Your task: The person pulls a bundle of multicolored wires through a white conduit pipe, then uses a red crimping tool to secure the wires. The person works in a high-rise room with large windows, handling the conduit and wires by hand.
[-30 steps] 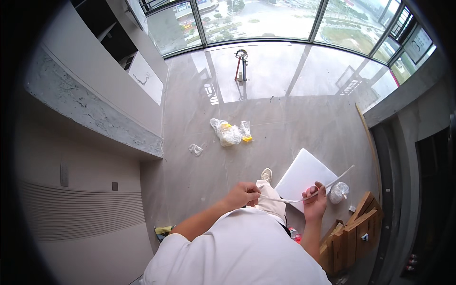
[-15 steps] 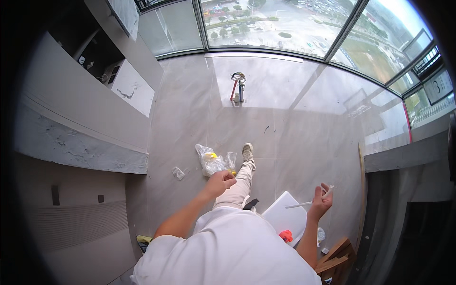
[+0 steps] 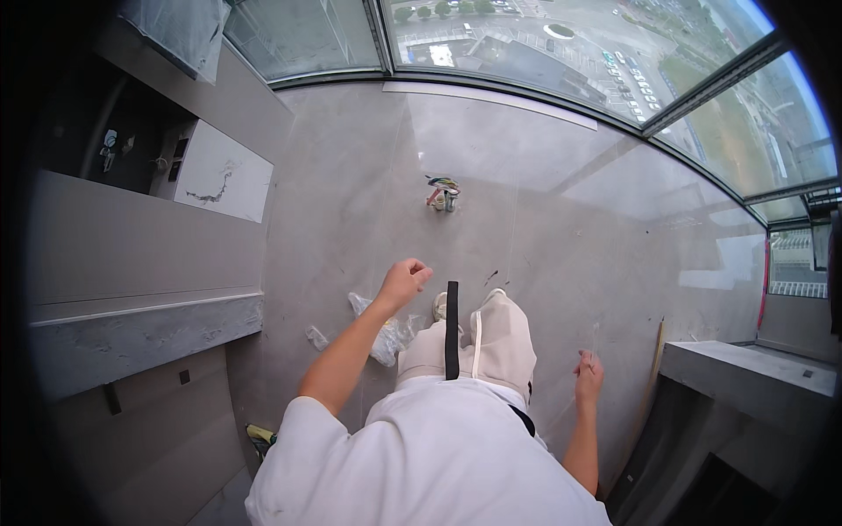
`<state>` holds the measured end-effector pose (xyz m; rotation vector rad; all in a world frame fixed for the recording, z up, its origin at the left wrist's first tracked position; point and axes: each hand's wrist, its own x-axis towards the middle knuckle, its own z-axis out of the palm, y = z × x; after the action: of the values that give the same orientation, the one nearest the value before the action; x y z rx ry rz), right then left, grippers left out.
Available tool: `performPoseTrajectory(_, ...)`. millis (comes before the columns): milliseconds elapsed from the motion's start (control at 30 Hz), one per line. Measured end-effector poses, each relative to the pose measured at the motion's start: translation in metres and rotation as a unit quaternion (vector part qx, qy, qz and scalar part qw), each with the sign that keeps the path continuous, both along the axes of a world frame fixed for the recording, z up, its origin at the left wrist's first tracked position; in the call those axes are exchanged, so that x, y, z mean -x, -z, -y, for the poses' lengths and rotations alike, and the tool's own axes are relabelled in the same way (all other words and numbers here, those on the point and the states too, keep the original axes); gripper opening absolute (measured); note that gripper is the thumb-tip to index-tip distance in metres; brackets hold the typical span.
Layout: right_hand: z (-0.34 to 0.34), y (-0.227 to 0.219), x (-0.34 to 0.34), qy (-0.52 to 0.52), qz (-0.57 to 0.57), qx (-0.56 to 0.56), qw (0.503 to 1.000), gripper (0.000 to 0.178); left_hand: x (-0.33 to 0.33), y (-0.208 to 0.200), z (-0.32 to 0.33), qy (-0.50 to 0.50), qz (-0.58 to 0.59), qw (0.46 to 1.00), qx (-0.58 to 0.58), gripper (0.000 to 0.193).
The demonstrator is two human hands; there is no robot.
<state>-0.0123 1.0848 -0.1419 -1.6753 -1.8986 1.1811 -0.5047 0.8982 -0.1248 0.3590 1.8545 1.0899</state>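
Note:
My left hand (image 3: 405,284) hangs out in front of my body with its fingers curled in, and nothing shows between them. It is nearest to a crumpled clear plastic bag (image 3: 386,340) lying on the floor below it. Off to my right side, my right hand (image 3: 589,380) is closed, its fingers bent together. A faint pale sliver shows just above those fingers, too indistinct to name. Farther ahead, a small upright bundle of red, blue and pale pipes or cables (image 3: 443,195) stands up from the floor.
Grey tile floor (image 3: 351,193) runs up to large windows (image 3: 561,53). At left stand a cabinet with an open dark niche (image 3: 132,140) and a marble-look ledge (image 3: 149,337). A wooden strip (image 3: 651,377) lies by the right-hand ledge (image 3: 745,368). Scrap plastic (image 3: 317,337) lies left of the bag.
I have stepped forward, and the floor bundle appears lower in view. My left hand has risen. The thin white rod seen earlier in my right hand no longer shows clearly.

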Motion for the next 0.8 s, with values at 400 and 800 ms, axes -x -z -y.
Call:
performPoseTrajectory(400, -0.27, 0.237, 0.442, -0.294, 0.052, 0.293, 0.908, 0.034, 0.153, 0.212, -0.186, -0.398, 0.334, 0.854, 0.01, 0.052)
performPoseTrajectory(800, -0.26, 0.426, 0.662, -0.544, 0.084, 0.351, 0.758, 0.035, 0.194, 0.393, -0.248, -0.582, 0.455, 0.648, -0.185, 0.054)
